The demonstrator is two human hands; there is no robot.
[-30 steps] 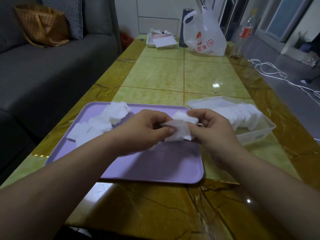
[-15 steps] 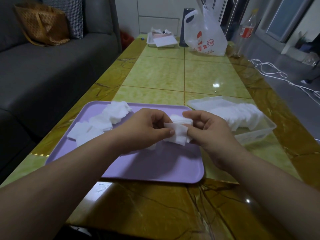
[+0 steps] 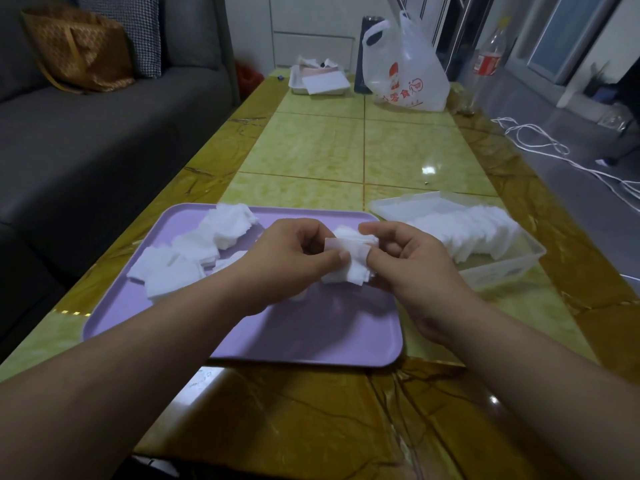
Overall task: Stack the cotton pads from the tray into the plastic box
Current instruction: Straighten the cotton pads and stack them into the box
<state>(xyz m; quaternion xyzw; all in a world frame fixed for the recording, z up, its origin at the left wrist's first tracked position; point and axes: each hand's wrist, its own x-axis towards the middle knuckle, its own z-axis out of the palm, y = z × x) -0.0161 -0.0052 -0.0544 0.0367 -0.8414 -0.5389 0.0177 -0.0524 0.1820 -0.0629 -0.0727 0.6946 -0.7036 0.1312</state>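
A purple tray (image 3: 311, 337) lies in front of me with loose white cotton pads (image 3: 194, 251) heaped in its far left part. Above the tray's right half, my left hand (image 3: 287, 261) and my right hand (image 3: 412, 261) both pinch a small bunch of cotton pads (image 3: 351, 261) between thumbs and fingers. To the right of the tray stands the clear plastic box (image 3: 502, 271), holding a leaning row of stacked pads (image 3: 464, 230).
The long yellow-green table (image 3: 363, 150) runs away from me. At its far end sit a white plastic bag (image 3: 405, 71), a dark cup, a small white dish with paper (image 3: 318, 81) and a bottle (image 3: 485, 64). A grey sofa (image 3: 86, 133) stands left; white cables lie on the floor at right.
The bunch of pads has shifted slightly left and down between my hands, and my fingers have re-gripped it. The tray and box have not moved.
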